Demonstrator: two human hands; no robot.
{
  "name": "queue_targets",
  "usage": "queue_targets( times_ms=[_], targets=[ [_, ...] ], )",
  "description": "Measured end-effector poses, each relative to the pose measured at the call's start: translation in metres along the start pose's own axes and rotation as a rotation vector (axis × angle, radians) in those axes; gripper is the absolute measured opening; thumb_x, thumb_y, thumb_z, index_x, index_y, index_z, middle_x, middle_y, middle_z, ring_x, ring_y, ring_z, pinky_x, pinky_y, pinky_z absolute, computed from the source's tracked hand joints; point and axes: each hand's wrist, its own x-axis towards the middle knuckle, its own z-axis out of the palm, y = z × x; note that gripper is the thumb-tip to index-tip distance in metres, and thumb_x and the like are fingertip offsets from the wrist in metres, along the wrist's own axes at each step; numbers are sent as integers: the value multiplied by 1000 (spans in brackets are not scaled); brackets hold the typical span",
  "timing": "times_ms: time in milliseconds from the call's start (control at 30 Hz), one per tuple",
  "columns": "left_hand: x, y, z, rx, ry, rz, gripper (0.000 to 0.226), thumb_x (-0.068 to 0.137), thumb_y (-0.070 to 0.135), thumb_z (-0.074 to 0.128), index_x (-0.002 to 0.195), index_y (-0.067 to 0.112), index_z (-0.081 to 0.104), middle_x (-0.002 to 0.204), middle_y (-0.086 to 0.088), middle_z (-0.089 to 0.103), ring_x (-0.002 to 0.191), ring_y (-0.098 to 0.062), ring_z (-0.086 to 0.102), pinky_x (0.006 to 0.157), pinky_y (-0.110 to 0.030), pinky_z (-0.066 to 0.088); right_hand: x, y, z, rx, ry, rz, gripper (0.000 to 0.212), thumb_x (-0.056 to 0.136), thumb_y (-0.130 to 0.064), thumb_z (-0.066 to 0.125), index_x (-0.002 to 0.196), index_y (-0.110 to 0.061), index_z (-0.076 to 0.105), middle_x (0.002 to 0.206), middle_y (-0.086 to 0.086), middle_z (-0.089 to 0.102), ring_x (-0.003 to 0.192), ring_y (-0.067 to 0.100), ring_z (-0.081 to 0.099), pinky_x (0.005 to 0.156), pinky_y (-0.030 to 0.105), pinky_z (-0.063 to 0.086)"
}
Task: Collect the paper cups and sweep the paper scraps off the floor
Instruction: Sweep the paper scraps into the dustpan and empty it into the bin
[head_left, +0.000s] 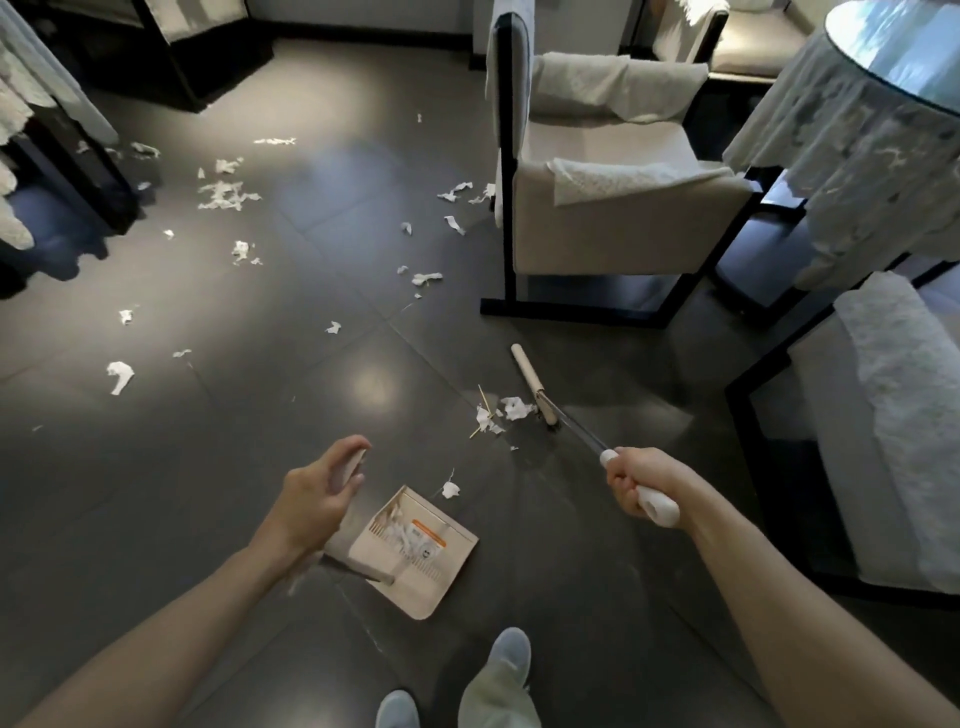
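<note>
Head view: my right hand (631, 486) grips broom (530, 387), left hand (322, 493) grips dustpan (415, 551) handle. Few scraps (400, 530) in pan, pile (506, 410) at brush, most floor (208, 467) unswept. No cups seen.

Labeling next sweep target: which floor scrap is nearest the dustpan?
The lone small scrap just off the far corner of the dustpan, between it and the broom head. The clump by the broom head and the rest lie farther away.

Right hand (631, 480) gripping broom (530, 384), left hand (317, 493) holding dustpan (431, 587), scattered paper scraps (223, 195)
</note>
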Motion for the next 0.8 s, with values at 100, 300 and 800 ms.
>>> queue_targets(
  times_ms=[100, 300, 800],
  targets=[
    [17, -4, 2, -33, 30, -55, 39, 87, 5, 65, 119, 26, 59, 99, 6, 66, 94, -16, 63, 82, -26, 42, 35, -20, 7, -319, 63, -73, 58, 90, -2, 46, 144, -20, 34, 66, 7, 55, 44, 9, 47, 39, 20, 42],
    [49, 1, 25, -52, 78, -54, 39, 87, 6, 64, 112, 35, 56, 96, 8, 67, 91, -12, 64, 77, -17, 41, 89, -52, 30, -870, 39, -161, 55, 84, 0, 45, 138, -8, 40, 98, 15, 62, 83, 26, 55, 71, 33, 49],
    [64, 11, 30, -45, 107, -57, 33, 89, 7, 61, 119, 19, 60, 95, 4, 64, 91, -14, 61, 78, -24, 40, -29, -14, 35, -689, -358, 159, 58, 88, -4, 43, 145, -14, 37, 52, -4, 44, 40, 2, 38, 36, 12, 33]
  ],
)
